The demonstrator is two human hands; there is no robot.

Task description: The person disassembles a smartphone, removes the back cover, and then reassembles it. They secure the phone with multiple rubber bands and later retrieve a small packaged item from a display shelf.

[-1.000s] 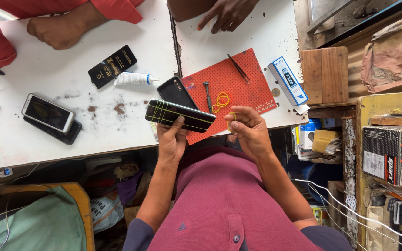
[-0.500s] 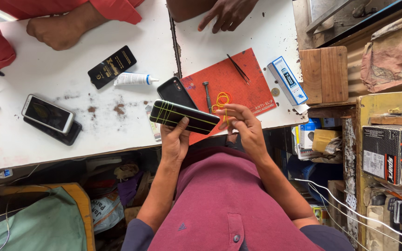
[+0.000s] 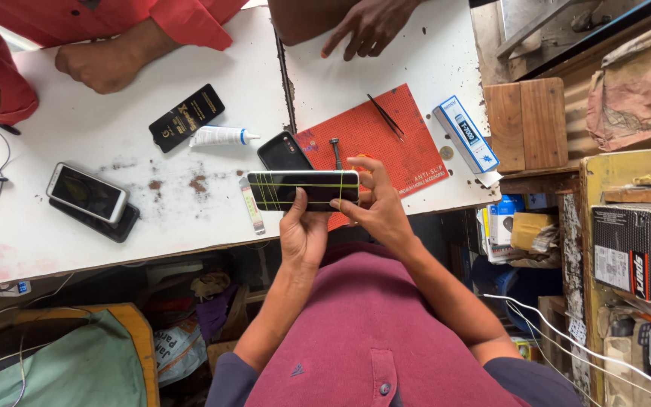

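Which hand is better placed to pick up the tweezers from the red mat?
Probably the right hand: it is nearer the tweezers and pinches only an end of the banded phone, which the left hand supports from below.

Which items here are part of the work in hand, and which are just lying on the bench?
In hand:
- left hand
- right hand
- banded phone, held by both hands, yellow bands around it

Lying about:
- red mat
- tweezers
- black phone
- glue tube
- stacked phones
- blue and white box
- black packet
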